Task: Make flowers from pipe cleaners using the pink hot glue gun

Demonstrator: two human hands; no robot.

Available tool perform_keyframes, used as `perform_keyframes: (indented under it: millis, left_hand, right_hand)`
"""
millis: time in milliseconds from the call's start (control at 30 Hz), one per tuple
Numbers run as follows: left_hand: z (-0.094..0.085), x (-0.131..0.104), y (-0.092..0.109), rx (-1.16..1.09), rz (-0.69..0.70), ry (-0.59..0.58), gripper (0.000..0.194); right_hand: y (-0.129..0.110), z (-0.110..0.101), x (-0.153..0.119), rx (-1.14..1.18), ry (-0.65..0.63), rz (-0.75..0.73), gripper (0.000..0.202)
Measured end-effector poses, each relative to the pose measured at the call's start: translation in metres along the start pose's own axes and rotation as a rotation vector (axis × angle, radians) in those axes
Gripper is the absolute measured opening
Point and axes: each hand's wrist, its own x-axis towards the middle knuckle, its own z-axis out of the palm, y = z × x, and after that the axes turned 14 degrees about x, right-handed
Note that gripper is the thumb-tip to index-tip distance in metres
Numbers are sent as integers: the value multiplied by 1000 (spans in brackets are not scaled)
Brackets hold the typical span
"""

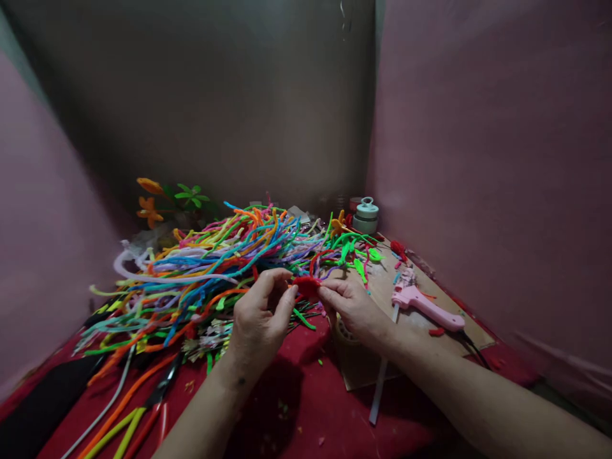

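A small red fuzzy piece (pixel 306 286) is held up between my two hands, over the near edge of a pile of coloured pipe cleaners (pixel 205 261). My left hand (pixel 265 312) pinches its left end with thumb and fingertips. On the other side, my right hand (pixel 351 309) grips the right end between thumb and forefinger. Green leaf-like pieces (pixel 359 269) lie just beyond my right hand. To the right, a pink glue gun (pixel 428 307) rests on a brown board (pixel 459 319), with a clear glue stick at its left.
Scissors or pliers (pixel 160 389) with red and yellow handles lie at the lower left on the red cloth (pixel 282 427). Orange flowers (pixel 149 207) stand at the back left. A pale green container (pixel 366 218) is at the back right.
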Motion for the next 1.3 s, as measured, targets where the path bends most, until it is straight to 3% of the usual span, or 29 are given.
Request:
perform_keyframes:
  millis: [200,433,733,867,1067,1167,1300]
  left_hand:
    - [0,1,-4,77,75,25,5]
    - [-7,5,-7,58,16,73,5]
    - [-3,5,-9,41,-22,30,7]
    - [-2,5,-5,-76,-117,1,7]
    - [-4,10,2,-528,-403,-19,23]
    - [-5,12,1,-574,-470,-41,24]
    - [0,10,0,-513,-441,-203,23]
  right_hand:
    - [-6,4,4,-106,-43,-94,26]
    - [-20,11,10,-181,-95,-124,24]
    - [-7,11,9,-78,-107,-112,26]
    - [-3,10,6,-20,-78,-75,26]
    - [-2,13,6,176,-58,-24,31]
    - [-2,11,5,208,-20,-22,32]
    - [3,9,4,158,26,-73,29]
